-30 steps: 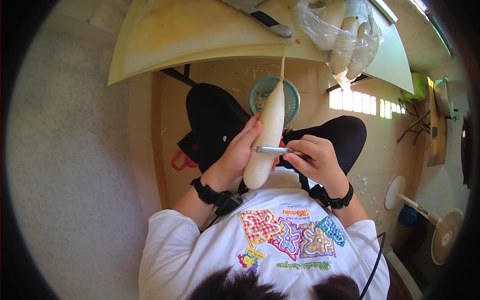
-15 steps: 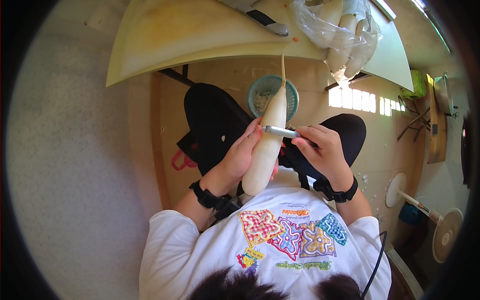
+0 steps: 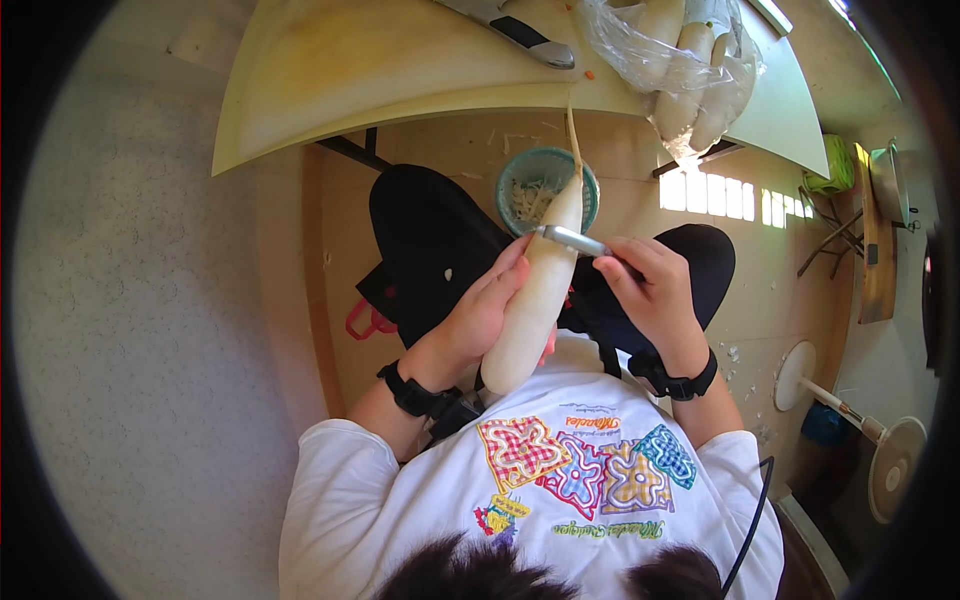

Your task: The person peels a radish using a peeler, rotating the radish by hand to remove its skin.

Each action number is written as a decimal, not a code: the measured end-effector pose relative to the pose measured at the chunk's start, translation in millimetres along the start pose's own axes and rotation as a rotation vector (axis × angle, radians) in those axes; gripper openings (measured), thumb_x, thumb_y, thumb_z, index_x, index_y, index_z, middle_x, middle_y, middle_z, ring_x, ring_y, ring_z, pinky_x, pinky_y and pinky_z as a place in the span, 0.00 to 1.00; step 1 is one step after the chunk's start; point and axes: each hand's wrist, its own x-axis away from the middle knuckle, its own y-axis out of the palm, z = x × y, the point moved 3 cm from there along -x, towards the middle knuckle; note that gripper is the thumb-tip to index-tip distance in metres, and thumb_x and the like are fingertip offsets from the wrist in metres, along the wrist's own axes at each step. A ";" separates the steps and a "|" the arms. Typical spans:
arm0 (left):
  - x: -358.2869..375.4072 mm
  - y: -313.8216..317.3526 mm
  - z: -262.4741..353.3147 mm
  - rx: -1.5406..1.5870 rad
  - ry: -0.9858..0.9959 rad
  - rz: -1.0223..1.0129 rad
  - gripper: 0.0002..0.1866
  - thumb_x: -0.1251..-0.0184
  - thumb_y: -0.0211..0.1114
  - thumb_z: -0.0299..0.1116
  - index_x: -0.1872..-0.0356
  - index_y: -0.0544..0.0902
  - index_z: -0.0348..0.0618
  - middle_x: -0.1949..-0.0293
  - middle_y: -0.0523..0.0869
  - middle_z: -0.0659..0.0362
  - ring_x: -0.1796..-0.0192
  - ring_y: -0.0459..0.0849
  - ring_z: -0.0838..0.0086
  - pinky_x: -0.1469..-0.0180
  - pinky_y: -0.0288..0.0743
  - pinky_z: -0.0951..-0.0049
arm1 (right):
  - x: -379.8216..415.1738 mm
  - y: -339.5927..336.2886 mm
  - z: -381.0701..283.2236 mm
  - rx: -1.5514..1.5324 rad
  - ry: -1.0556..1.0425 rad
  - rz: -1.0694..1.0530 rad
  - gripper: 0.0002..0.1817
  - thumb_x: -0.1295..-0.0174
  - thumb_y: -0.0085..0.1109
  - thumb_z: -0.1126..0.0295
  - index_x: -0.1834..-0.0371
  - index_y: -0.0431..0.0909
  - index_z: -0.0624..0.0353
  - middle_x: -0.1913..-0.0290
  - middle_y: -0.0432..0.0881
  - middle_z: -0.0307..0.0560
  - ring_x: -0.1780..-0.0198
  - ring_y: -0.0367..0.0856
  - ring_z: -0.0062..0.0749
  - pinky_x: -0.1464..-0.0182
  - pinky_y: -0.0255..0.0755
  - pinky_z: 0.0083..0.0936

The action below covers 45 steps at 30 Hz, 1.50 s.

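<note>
The left hand was wrapped tight around the white radish; the right hand clenched the peeler, its blade touching the radish.

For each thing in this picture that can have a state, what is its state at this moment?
White radish: held tilted, thin root end pointing away, over the lap.
Left hand: closed around the radish.
Right hand: closed on the peeler.
Peeler: blade lying across the radish, near its thin end.
Green basket: on the floor, holding peelings.
Plastic bag: open, holding radishes, on the table.
Knife: lying flat on the table.
</note>
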 end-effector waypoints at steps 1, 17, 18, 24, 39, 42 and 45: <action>1.0 1.4 -1.9 -0.011 -0.006 -0.022 0.33 0.21 0.45 0.52 0.23 0.48 0.52 0.57 0.80 0.51 0.72 0.85 0.65 0.71 0.81 0.66 | -1.3 -2.5 3.3 -0.013 0.001 0.020 0.09 0.42 0.70 0.68 0.64 0.84 0.61 0.77 0.77 0.46 0.78 0.75 0.35 0.75 0.68 0.26; 4.0 3.9 2.6 -0.105 -0.033 -0.006 0.41 0.28 0.51 0.61 0.23 0.49 0.51 0.57 0.79 0.52 0.73 0.85 0.65 0.74 0.80 0.68 | 0.6 -4.5 1.2 -0.016 0.072 -0.005 0.08 0.40 0.68 0.69 0.64 0.83 0.62 0.75 0.79 0.49 0.77 0.76 0.36 0.73 0.68 0.26; 4.8 4.4 2.1 -0.105 -0.034 -0.006 0.41 0.28 0.51 0.61 0.23 0.49 0.51 0.57 0.79 0.52 0.73 0.85 0.65 0.74 0.80 0.68 | -0.4 -5.0 3.6 -0.016 0.073 -0.005 0.08 0.40 0.68 0.69 0.64 0.83 0.62 0.75 0.79 0.49 0.77 0.76 0.36 0.73 0.68 0.26; 8.5 8.0 -0.2 -0.114 -0.087 -0.056 0.43 0.29 0.54 0.61 0.23 0.49 0.48 0.58 0.79 0.52 0.73 0.85 0.66 0.73 0.80 0.69 | -4.2 -12.5 19.3 -0.008 0.149 0.049 0.09 0.37 0.66 0.69 0.63 0.83 0.64 0.75 0.80 0.49 0.76 0.77 0.32 0.72 0.68 0.24; 9.3 9.4 1.2 -0.161 -0.042 -0.129 0.45 0.30 0.56 0.61 0.23 0.49 0.44 0.51 0.79 0.52 0.71 0.84 0.69 0.71 0.81 0.70 | -12.9 -16.0 35.9 0.062 0.178 0.066 0.11 0.37 0.66 0.66 0.63 0.83 0.65 0.78 0.76 0.48 0.78 0.71 0.31 0.74 0.65 0.25; 6.8 16.4 8.8 -0.154 -0.003 -0.197 0.46 0.30 0.56 0.61 0.23 0.49 0.43 0.48 0.78 0.53 0.70 0.84 0.70 0.71 0.81 0.70 | -7.5 -3.9 53.4 0.072 0.258 0.052 0.12 0.37 0.66 0.64 0.63 0.84 0.64 0.79 0.75 0.48 0.78 0.70 0.32 0.73 0.66 0.27; 2.3 13.9 15.0 -0.174 0.007 -0.179 0.45 0.30 0.56 0.61 0.23 0.49 0.44 0.50 0.78 0.51 0.71 0.84 0.68 0.72 0.81 0.69 | -7.9 -0.5 63.1 0.062 0.336 0.139 0.13 0.37 0.65 0.63 0.62 0.84 0.64 0.78 0.76 0.48 0.78 0.71 0.34 0.72 0.66 0.28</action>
